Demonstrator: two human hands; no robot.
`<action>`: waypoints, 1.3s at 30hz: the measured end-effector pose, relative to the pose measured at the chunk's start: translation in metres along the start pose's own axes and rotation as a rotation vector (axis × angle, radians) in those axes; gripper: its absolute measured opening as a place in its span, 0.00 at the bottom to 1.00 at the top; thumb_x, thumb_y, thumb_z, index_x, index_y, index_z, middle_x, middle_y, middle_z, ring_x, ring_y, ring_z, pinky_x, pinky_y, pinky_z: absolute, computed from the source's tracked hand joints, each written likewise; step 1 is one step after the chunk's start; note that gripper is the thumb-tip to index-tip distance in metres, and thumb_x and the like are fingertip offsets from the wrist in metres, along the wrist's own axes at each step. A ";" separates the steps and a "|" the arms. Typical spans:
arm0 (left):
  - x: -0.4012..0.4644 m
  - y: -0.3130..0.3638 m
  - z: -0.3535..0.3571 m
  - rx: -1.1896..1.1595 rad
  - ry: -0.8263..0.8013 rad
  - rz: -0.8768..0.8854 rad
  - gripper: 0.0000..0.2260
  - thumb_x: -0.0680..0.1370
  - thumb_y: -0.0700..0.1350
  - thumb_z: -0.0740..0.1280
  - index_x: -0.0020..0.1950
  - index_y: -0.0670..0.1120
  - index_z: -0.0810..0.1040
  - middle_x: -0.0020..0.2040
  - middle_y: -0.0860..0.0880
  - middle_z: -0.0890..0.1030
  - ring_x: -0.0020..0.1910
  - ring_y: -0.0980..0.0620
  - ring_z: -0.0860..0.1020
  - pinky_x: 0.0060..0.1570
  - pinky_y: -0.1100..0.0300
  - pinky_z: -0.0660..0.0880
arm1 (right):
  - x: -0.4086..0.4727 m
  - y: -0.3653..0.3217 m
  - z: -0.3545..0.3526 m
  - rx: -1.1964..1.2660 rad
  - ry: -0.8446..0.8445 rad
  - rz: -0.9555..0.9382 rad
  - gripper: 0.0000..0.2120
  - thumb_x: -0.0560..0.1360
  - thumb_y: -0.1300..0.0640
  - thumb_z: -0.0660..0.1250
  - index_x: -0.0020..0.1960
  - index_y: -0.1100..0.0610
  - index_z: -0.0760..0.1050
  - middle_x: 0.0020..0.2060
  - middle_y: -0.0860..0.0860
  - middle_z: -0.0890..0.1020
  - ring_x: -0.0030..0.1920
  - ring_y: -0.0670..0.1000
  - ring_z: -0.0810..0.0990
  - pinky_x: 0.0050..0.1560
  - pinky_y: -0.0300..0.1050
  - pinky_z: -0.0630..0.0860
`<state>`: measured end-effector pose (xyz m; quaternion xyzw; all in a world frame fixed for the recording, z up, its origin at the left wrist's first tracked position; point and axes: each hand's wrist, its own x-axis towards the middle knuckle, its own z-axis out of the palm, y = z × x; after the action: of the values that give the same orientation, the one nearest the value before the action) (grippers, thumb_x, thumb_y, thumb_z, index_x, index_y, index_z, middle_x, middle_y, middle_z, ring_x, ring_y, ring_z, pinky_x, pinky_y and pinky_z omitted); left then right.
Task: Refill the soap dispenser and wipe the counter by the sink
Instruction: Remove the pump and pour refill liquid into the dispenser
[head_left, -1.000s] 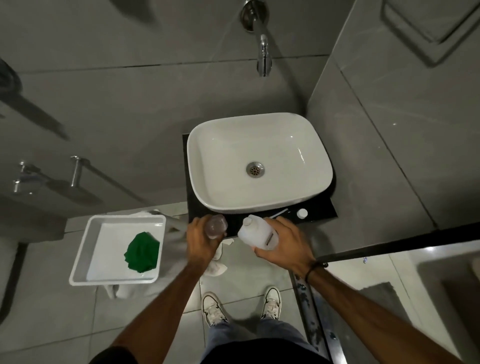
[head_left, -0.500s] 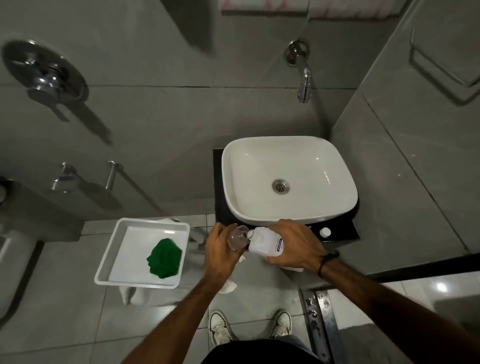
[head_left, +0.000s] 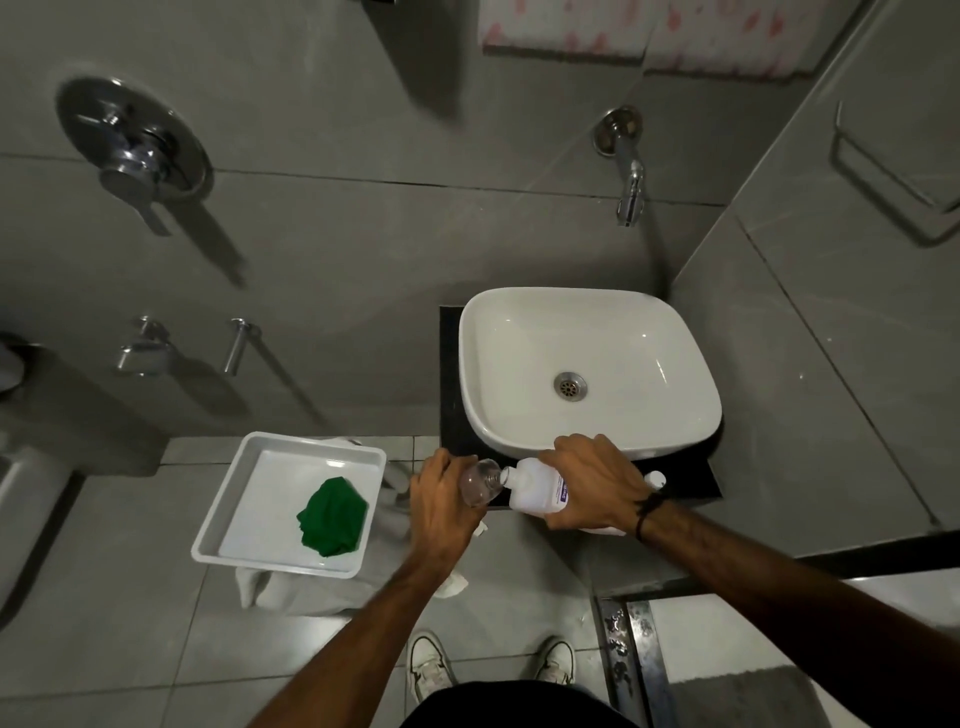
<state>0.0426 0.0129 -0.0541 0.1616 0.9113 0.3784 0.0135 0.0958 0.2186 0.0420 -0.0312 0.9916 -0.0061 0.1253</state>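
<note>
A grey-tiled wall runs across the top, with a round chrome mixer (head_left: 136, 150) high at the left and two chrome valves (head_left: 145, 345) lower down. Below them, on the grey tiled floor (head_left: 130, 649), a white tray (head_left: 228, 499) sits on a white stand, and a crumpled green cloth (head_left: 332, 518) lies in the tray's right half.

Just right of the tray, the left hand (head_left: 441, 512) is closed around a clear dispenser (head_left: 480, 480), tipped with its open mouth toward the right. The neck of a white refill bottle (head_left: 535, 491) meets that mouth; the bottle lies nearly level, gripped from above by the right hand (head_left: 595, 483), which wears a dark band at the wrist. Both are held over the front edge of the black counter (head_left: 696, 478).

A white basin (head_left: 587, 322) with a metal drain (head_left: 570, 386) fills most of the counter. A small white cap (head_left: 655, 478) rests on the counter just behind the right wrist. A chrome tap (head_left: 626, 166) juts from the wall above the basin. A second grey wall closes the right side. White shoes (head_left: 428, 667) show at the bottom.
</note>
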 end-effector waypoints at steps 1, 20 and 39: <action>0.000 0.000 0.001 0.007 -0.002 0.001 0.20 0.64 0.46 0.82 0.55 0.47 0.84 0.50 0.47 0.82 0.48 0.44 0.81 0.47 0.45 0.80 | 0.001 0.000 -0.002 -0.012 -0.013 -0.008 0.27 0.59 0.35 0.72 0.52 0.50 0.77 0.44 0.50 0.79 0.46 0.55 0.79 0.41 0.46 0.63; -0.001 0.012 0.004 0.013 0.000 0.009 0.19 0.65 0.46 0.81 0.54 0.45 0.84 0.50 0.45 0.83 0.49 0.44 0.82 0.49 0.46 0.80 | 0.010 0.003 -0.019 -0.162 -0.114 -0.077 0.30 0.63 0.34 0.72 0.56 0.52 0.76 0.50 0.52 0.79 0.51 0.55 0.78 0.45 0.47 0.62; -0.004 0.017 0.004 0.009 -0.030 -0.007 0.20 0.66 0.49 0.81 0.55 0.45 0.84 0.51 0.45 0.82 0.50 0.45 0.81 0.51 0.45 0.79 | 0.007 0.004 -0.022 -0.179 -0.147 -0.078 0.29 0.64 0.34 0.72 0.57 0.52 0.76 0.50 0.53 0.79 0.52 0.55 0.78 0.48 0.48 0.65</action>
<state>0.0516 0.0261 -0.0458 0.1640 0.9133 0.3719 0.0276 0.0834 0.2221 0.0614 -0.0812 0.9743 0.0800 0.1941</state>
